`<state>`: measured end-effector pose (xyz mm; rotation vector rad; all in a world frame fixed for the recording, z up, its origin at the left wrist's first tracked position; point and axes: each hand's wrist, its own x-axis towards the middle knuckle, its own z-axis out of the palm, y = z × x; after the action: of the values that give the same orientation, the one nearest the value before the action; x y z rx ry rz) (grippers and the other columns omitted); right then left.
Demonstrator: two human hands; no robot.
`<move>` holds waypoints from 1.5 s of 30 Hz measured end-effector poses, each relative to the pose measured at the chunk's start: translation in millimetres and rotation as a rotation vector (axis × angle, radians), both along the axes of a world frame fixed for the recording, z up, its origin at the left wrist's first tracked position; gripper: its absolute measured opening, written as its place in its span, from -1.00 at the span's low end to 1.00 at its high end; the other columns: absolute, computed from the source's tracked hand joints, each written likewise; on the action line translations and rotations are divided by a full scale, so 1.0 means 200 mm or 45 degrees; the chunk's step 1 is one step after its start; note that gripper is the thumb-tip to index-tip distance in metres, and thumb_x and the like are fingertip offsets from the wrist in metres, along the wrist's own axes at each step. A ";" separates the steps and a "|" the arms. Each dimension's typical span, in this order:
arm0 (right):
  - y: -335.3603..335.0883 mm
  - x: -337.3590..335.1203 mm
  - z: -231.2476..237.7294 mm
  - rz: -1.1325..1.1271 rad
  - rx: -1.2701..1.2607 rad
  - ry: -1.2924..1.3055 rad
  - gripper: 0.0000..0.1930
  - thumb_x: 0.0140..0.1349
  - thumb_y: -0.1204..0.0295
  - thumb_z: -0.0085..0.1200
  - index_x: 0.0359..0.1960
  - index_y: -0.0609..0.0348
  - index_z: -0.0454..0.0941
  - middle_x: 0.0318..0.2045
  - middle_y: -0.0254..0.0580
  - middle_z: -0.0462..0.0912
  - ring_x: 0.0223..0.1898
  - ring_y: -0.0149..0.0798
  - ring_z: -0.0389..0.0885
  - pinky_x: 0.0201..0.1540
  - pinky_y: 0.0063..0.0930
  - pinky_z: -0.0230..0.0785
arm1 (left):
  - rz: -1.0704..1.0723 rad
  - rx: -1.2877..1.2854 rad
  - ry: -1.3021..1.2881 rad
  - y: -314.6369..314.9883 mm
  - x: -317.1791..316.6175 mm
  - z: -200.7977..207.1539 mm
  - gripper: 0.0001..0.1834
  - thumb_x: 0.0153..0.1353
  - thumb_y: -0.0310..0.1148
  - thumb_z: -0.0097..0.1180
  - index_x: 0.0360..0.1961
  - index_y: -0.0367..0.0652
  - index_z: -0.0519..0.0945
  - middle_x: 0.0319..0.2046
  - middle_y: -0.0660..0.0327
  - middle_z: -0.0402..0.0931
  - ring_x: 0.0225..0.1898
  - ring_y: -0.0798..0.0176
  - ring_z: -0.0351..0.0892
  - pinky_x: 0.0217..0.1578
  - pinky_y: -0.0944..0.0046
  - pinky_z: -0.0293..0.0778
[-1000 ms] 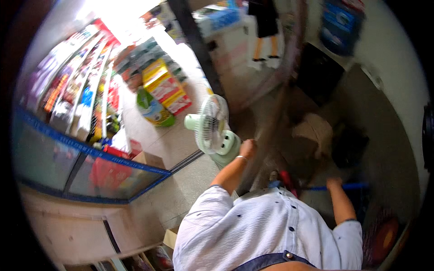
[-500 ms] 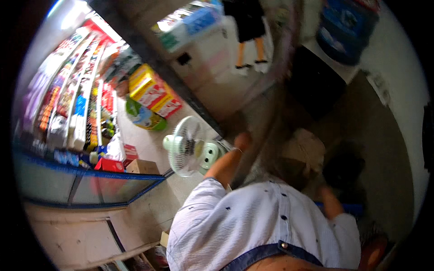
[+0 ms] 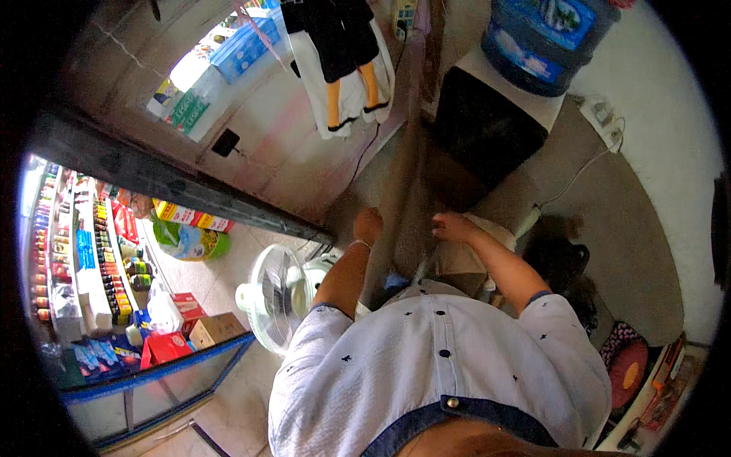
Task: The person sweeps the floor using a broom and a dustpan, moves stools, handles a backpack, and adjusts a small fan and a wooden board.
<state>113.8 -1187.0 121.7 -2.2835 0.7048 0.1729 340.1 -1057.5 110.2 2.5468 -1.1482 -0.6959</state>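
Note:
A long strip of brown, cloth-like material (image 3: 397, 194) hangs down the middle, between my two hands. My left hand (image 3: 368, 224) is closed at its left edge; whether the fingers grip the material I cannot make out. On the other side my right hand (image 3: 452, 228) is pinched, thumb and fingers together, and what it may hold is too small to tell. Under my right forearm lies a pale brown sheet or bag (image 3: 464, 259). A pale green table fan (image 3: 278, 297) stands just left of my left forearm.
A blue water bottle (image 3: 537, 46) tops a dark-fronted stand (image 3: 487, 129) at the far right. A power strip (image 3: 603, 126) with a cable lies by the wall. Stocked shelves (image 3: 87, 251), a cardboard box (image 3: 217, 330) and a blue-edged glass case (image 3: 164, 396) are at left. Clothes (image 3: 339, 61) hang at the back.
My view has swung to the right, and the blur has lessened. My right hand has come up from low at the right to the middle, near the brown strip. My left hand stays beside it.

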 end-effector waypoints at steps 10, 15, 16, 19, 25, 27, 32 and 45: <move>-0.39 0.87 -0.04 -0.752 0.748 0.250 -0.62 0.17 0.09 -0.16 -0.39 0.19 0.44 -0.66 -0.19 0.45 -0.65 -0.28 0.44 -0.59 -0.38 0.35 | -0.084 -0.273 -0.110 -0.17 0.33 -0.25 -0.75 0.06 -0.30 -0.12 -0.32 -0.16 0.54 -0.47 -0.04 0.51 -0.35 -0.06 0.51 -0.36 0.02 0.45; -0.56 0.92 -0.56 -0.389 0.432 -0.226 -0.62 0.17 0.13 -0.18 -0.06 0.05 0.33 -0.20 -0.09 0.40 -0.26 -0.21 0.41 -0.21 -0.24 0.26 | -0.214 -0.221 -0.180 -0.31 0.32 -0.39 -0.75 0.05 -0.28 -0.12 -0.30 -0.16 0.49 -0.48 -0.01 0.51 -0.39 -0.07 0.52 -0.38 0.00 0.43; -0.56 0.99 -0.63 -0.405 0.420 -0.282 -0.63 0.15 0.15 -0.16 -0.06 0.05 0.33 -0.20 -0.08 0.40 -0.26 -0.20 0.40 -0.23 -0.24 0.25 | -0.099 -0.278 -0.102 -0.28 0.31 -0.43 -0.75 0.05 -0.29 -0.12 -0.30 -0.15 0.49 -0.49 0.00 0.51 -0.40 -0.07 0.52 -0.39 0.01 0.43; -0.40 1.31 -0.64 -0.688 0.749 -0.109 -0.70 0.06 0.21 -0.02 -0.28 0.18 0.44 -0.49 -0.12 0.45 -0.57 -0.22 0.42 -0.57 -0.35 0.27 | -0.023 -0.110 -0.135 -0.22 0.39 -0.50 -0.77 0.07 -0.30 -0.14 -0.29 -0.11 0.48 -0.48 0.03 0.52 -0.41 -0.05 0.52 -0.41 0.03 0.44; -0.62 1.40 -1.35 -0.210 0.329 0.582 -0.78 -0.10 0.37 0.05 -0.41 0.21 0.50 -0.54 -0.10 0.51 -0.65 -0.16 0.43 -0.57 -0.30 0.31 | -0.082 0.139 -0.026 -0.35 0.32 -0.65 -0.80 0.07 -0.35 -0.13 -0.29 -0.07 0.48 -0.49 0.04 0.51 -0.45 -0.03 0.51 -0.45 0.03 0.42; -0.65 1.38 -1.47 0.062 0.113 0.550 -0.81 -0.12 0.38 0.06 -0.46 0.21 0.52 -0.52 -0.05 0.52 -0.64 -0.12 0.44 -0.50 -0.24 0.32 | -0.102 0.139 -0.041 -0.39 0.33 -0.75 -0.81 0.08 -0.35 -0.14 -0.29 -0.07 0.48 -0.50 0.05 0.50 -0.46 -0.03 0.51 -0.46 0.03 0.42; -0.62 1.48 -1.32 -0.334 -0.183 -0.040 -0.74 0.00 0.31 -0.01 -0.35 0.25 0.47 -0.38 0.01 0.51 -0.33 -0.07 0.50 -0.27 -0.16 0.35 | 0.002 0.271 -0.029 -0.52 0.43 -0.78 -0.74 0.13 -0.31 -0.16 -0.19 -0.10 0.48 -0.40 0.06 0.52 -0.39 -0.05 0.51 -0.40 0.05 0.43; -0.89 1.63 -1.71 -0.563 0.319 0.102 -0.72 0.00 0.44 -0.01 -0.26 0.34 0.35 -0.50 0.02 0.49 -0.58 -0.19 0.51 -0.59 -0.37 0.35 | 0.033 -0.434 -0.394 -0.57 0.86 -1.15 -0.63 -0.07 -0.38 0.08 -0.17 -0.23 0.41 -0.16 -0.08 0.35 -0.17 -0.13 0.34 -0.17 0.02 0.28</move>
<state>440.0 -1364.3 -221.0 -1.8423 1.1422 0.1338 512.3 -1171.5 -120.3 2.4188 -1.2018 -0.0835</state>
